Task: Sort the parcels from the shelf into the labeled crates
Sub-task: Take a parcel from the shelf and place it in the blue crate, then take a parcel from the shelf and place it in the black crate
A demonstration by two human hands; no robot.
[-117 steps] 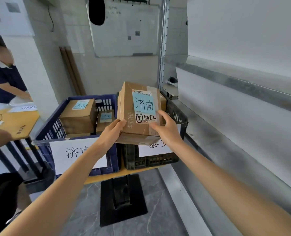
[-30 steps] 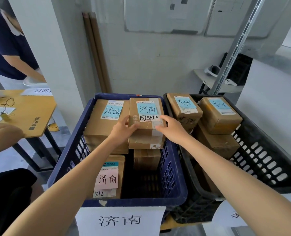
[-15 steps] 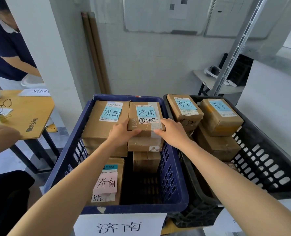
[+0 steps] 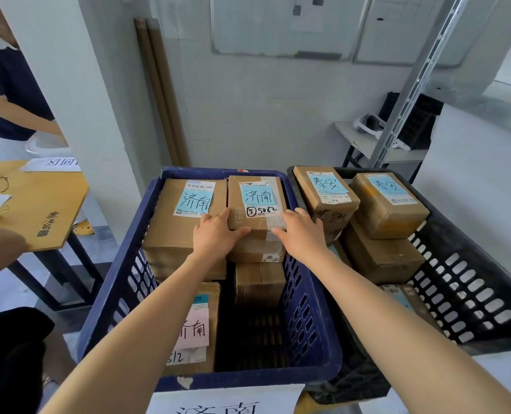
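Both hands clasp a cardboard parcel (image 4: pixel 257 201) at the back right of the blue crate (image 4: pixel 120 297).
The left hand (image 4: pixel 217 234) grips its near left corner, fingers down the side and thumb curled over the front top edge. The right hand (image 4: pixel 303 234) does the same at the near right corner. The parcel sits between the two hands, its blue 济南 label facing up. It rests on a lower box (image 4: pixel 258 282) and touches a larger 济南 parcel (image 4: pixel 170 231) on its left. The black crate (image 4: pixel 472 294) just beside holds 泰安 parcels (image 4: pixel 326 189).
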